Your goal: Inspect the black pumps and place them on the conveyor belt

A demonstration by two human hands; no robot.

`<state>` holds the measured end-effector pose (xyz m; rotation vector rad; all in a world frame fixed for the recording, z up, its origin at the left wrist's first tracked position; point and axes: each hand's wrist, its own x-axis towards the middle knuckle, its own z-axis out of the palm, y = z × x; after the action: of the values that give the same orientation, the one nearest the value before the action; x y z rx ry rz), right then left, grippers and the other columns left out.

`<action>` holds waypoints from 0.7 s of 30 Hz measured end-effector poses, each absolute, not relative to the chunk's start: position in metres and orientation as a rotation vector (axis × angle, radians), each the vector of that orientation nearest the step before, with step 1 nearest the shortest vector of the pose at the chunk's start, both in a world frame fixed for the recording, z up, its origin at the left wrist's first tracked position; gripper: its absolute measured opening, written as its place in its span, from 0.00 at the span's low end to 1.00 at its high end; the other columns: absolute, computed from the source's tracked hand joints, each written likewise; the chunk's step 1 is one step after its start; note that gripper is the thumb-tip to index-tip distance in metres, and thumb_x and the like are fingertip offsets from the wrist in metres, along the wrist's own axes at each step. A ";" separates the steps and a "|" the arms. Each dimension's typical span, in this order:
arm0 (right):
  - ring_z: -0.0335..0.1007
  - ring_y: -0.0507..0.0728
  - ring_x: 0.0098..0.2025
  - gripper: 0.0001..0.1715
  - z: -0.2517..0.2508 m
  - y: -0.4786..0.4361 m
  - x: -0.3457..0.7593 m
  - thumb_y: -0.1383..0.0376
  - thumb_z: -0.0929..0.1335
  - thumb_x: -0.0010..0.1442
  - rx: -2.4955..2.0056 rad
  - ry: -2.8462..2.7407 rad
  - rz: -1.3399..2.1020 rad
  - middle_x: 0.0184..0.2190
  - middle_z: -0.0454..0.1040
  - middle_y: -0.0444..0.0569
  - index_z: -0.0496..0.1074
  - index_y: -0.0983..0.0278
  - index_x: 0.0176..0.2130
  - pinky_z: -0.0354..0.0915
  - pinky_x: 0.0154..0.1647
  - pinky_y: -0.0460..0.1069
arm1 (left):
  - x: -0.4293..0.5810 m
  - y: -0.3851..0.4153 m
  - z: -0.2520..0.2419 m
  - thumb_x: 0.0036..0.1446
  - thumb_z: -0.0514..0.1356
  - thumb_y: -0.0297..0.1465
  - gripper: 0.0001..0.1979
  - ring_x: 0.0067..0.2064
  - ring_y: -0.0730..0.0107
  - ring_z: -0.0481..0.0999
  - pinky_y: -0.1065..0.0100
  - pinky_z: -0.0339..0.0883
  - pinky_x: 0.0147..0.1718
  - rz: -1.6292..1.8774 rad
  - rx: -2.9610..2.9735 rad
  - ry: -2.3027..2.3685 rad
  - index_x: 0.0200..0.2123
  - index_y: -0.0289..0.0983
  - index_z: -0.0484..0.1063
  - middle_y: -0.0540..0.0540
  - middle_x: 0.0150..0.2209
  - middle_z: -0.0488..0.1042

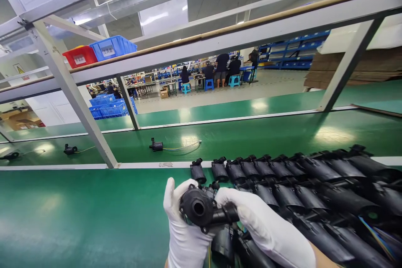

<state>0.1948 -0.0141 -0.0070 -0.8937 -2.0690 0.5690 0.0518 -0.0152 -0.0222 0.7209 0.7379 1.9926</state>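
Note:
My left hand (185,238), in a white glove, is wrapped around a black water pump (196,205) whose round inlet faces me. My right hand (260,217), also gloved, closes on the same pump by its side pipe, thumb and fingers around that end. The fingertips of the right hand are partly hidden behind the pump. Right under and beyond my hands stand rows of similar black pumps (285,194) on the green bench (78,213), close together. A few coloured wires (378,238) show among them at the lower right.
On the green conveyor belt (266,134) behind lies one pump with a wire (156,145), with more to its left. White frame posts (73,96) rise at the bench's far edge. A red bin (81,56) and a blue bin (114,48) sit overhead. People work far back.

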 end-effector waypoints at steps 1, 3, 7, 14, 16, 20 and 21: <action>0.67 0.55 0.27 0.42 -0.005 -0.015 0.194 0.38 0.46 0.69 -0.910 -2.065 0.562 0.26 0.71 0.48 0.69 0.64 0.33 0.63 0.30 0.47 | 0.051 -0.014 -0.024 0.43 0.74 0.28 0.40 0.42 0.60 0.80 0.64 0.73 0.46 1.998 0.753 0.742 0.56 0.41 0.56 0.42 0.43 0.78; 0.67 0.55 0.27 0.43 -0.001 -0.016 0.192 0.37 0.46 0.68 -0.951 -2.047 0.556 0.25 0.71 0.49 0.69 0.63 0.32 0.64 0.30 0.47 | 0.048 -0.013 -0.028 0.38 0.76 0.26 0.46 0.42 0.60 0.80 0.63 0.73 0.46 1.973 0.836 0.761 0.58 0.42 0.54 0.42 0.45 0.77; 0.66 0.55 0.26 0.44 0.003 -0.015 0.191 0.36 0.46 0.67 -0.963 -2.034 0.584 0.24 0.70 0.48 0.69 0.62 0.31 0.64 0.28 0.48 | 0.039 -0.012 -0.035 0.26 0.78 0.21 0.57 0.46 0.57 0.79 0.60 0.71 0.51 1.844 0.911 0.777 0.58 0.44 0.52 0.42 0.49 0.75; 0.67 0.56 0.27 0.43 -0.005 -0.008 0.193 0.36 0.46 0.67 -0.956 -2.003 0.634 0.25 0.70 0.48 0.68 0.63 0.31 0.65 0.30 0.48 | 0.041 -0.017 -0.034 0.27 0.77 0.19 0.56 0.45 0.61 0.79 0.64 0.68 0.53 1.842 0.970 0.884 0.59 0.44 0.53 0.43 0.50 0.75; 0.67 0.56 0.29 0.42 -0.007 -0.007 0.195 0.37 0.48 0.67 -0.951 -1.985 0.650 0.27 0.71 0.49 0.69 0.63 0.32 0.66 0.31 0.48 | 0.040 -0.017 -0.034 0.30 0.76 0.20 0.53 0.44 0.63 0.79 0.67 0.68 0.53 1.899 0.906 0.875 0.59 0.43 0.55 0.45 0.48 0.76; 0.66 0.56 0.28 0.44 -0.013 -0.004 0.194 0.34 0.48 0.65 -0.945 -1.979 0.683 0.27 0.71 0.48 0.68 0.63 0.31 0.64 0.30 0.48 | 0.030 -0.013 -0.041 0.36 0.76 0.23 0.51 0.43 0.62 0.80 0.65 0.71 0.49 1.858 1.153 0.898 0.60 0.41 0.54 0.42 0.48 0.77; 0.65 0.56 0.28 0.44 -0.013 -0.004 0.193 0.31 0.49 0.63 -0.977 -1.984 0.680 0.26 0.71 0.47 0.68 0.63 0.31 0.63 0.29 0.48 | 0.028 -0.012 -0.044 0.37 0.75 0.24 0.52 0.44 0.61 0.80 0.64 0.72 0.49 1.844 1.306 0.937 0.62 0.41 0.51 0.41 0.50 0.76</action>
<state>0.1928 -0.0036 -0.0135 -0.9774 -1.9845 0.6803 0.0277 -0.0124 -0.0438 1.3061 0.9367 1.8443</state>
